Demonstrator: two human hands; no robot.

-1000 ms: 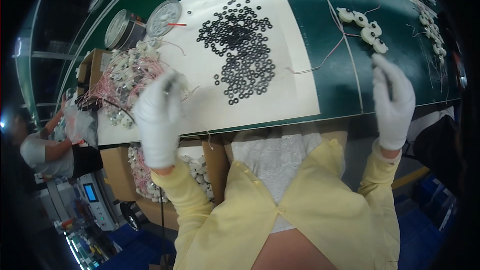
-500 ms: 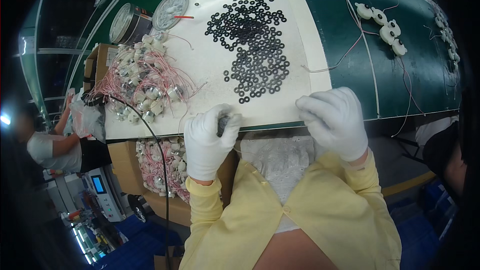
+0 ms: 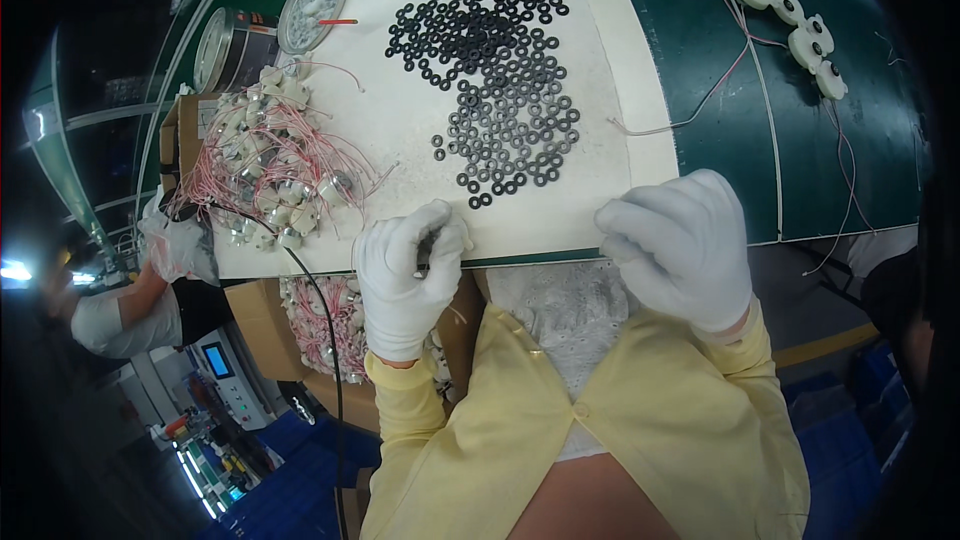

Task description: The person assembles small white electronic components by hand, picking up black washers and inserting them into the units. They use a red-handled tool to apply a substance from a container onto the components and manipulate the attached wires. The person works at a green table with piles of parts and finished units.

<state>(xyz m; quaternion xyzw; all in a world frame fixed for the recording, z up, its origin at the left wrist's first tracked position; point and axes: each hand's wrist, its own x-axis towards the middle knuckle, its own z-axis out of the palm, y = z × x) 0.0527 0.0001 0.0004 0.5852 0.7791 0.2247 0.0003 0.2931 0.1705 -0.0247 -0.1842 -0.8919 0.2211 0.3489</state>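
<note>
My left hand (image 3: 402, 280), in a white glove, curls its fingers round a small grey metal motor, mostly hidden inside the grip. A thin wire end (image 3: 457, 314) shows just below that hand. My right hand (image 3: 682, 248), gloved as well, hovers at the table's near edge with thumb and fingertips pinched together. Whatever the pinch holds, if anything, cannot be made out. Beyond both hands, many black rubber rings (image 3: 508, 125) lie spread over the white sheet (image 3: 400, 130). To the left is a heap of small white and silver motors (image 3: 275, 155) with pink wires.
A tin can (image 3: 235, 50) and its round lid (image 3: 313, 8), with a red stick (image 3: 338, 21), stand at the far left. White capped motors (image 3: 808, 40) line the green tabletop at right. Below the table, a cardboard box (image 3: 268, 325) holds more motors. A black cable (image 3: 335, 380) hangs down; another person (image 3: 120, 310) is at left.
The view has shifted slightly. My left hand has turned, and the grey motor in it shows less. My right hand keeps its pinch near the table edge.
</note>
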